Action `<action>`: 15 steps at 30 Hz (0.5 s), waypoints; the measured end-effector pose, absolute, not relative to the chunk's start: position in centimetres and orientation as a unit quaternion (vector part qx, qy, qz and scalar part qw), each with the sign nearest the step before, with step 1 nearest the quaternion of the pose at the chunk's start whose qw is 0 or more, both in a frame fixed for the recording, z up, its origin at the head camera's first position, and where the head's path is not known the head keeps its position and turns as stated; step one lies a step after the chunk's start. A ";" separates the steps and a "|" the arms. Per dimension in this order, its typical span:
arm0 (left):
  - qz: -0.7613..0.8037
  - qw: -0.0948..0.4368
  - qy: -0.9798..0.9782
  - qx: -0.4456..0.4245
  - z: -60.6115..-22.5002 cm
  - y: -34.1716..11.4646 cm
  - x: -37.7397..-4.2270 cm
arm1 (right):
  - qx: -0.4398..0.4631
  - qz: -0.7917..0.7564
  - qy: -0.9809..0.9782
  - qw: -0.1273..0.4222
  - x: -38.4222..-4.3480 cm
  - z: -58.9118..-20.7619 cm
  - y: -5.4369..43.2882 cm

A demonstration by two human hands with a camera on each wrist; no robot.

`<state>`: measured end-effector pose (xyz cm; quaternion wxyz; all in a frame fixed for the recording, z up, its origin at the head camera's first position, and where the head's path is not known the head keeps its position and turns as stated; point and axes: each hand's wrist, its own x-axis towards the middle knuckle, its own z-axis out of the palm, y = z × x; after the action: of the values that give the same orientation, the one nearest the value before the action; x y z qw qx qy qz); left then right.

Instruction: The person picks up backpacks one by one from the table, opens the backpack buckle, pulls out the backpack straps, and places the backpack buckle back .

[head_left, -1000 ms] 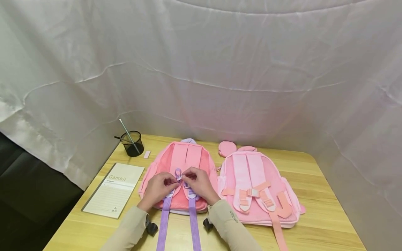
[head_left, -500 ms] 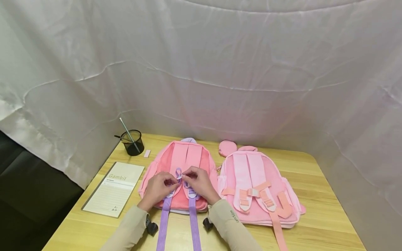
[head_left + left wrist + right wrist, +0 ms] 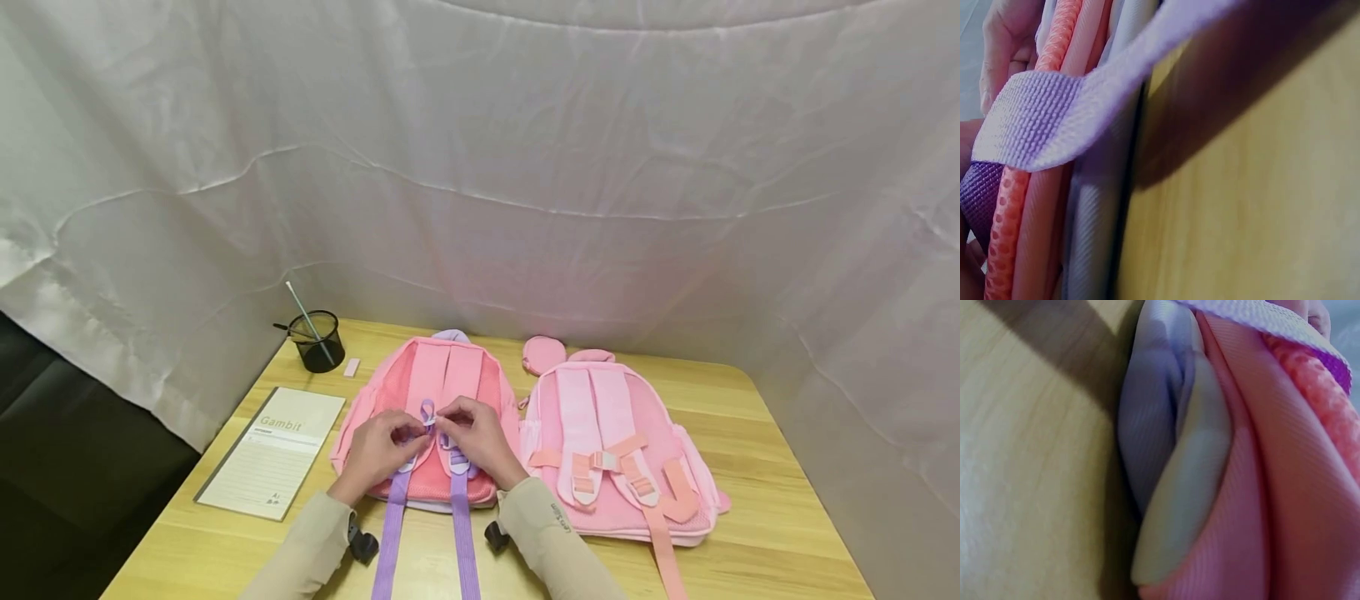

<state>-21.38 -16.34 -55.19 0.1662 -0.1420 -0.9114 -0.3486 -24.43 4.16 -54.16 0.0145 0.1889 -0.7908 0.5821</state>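
Note:
A coral-pink backpack (image 3: 367, 408) lies with its padded straps facing up, in the middle of the head view. Over its lower back, a purple chest strap (image 3: 427, 407) makes a small upright loop at a white buckle (image 3: 430, 422). My left hand (image 3: 381, 446) pinches the purple strap from the left. From the right, my right hand (image 3: 480, 440) holds the white buckle between thumb and forefinger. Two purple webbing straps (image 3: 465, 542) run down off the table's front. Both wrist views show the bag's side, with purple webbing (image 3: 1035, 119) crossing its coral mesh edge (image 3: 1310, 381).
A lighter pink backpack (image 3: 558, 492) with peach straps lies at the right. Behind it sits a small round pink pouch (image 3: 543, 356). To the left are a notebook (image 3: 273, 450), an eraser (image 3: 352, 367) and a black mesh pen cup (image 3: 321, 354). Grey curtains enclose the table.
Both hands stay in nearly the same place over the coral backpack. The fingertips and the looped purple strap shift very slightly at the white buckle.

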 end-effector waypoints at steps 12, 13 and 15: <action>-0.338 0.174 -0.912 -0.157 -55.3 -16.4 -21.1 | 0.178 0.584 -0.792 0.010 -24.4 -53.9 4.1; -0.334 0.174 -0.913 -0.158 -55.3 -16.3 -21.1 | 0.175 0.585 -0.791 0.010 -24.4 -53.9 4.2; -0.331 0.174 -0.914 -0.159 -55.3 -16.3 -21.1 | 0.169 0.587 -0.792 0.009 -24.3 -53.8 4.1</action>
<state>-21.12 -16.34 -55.34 0.1740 -0.1593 -0.9137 -0.3309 -24.32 4.15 -53.85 0.0088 0.1689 -0.7915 0.5872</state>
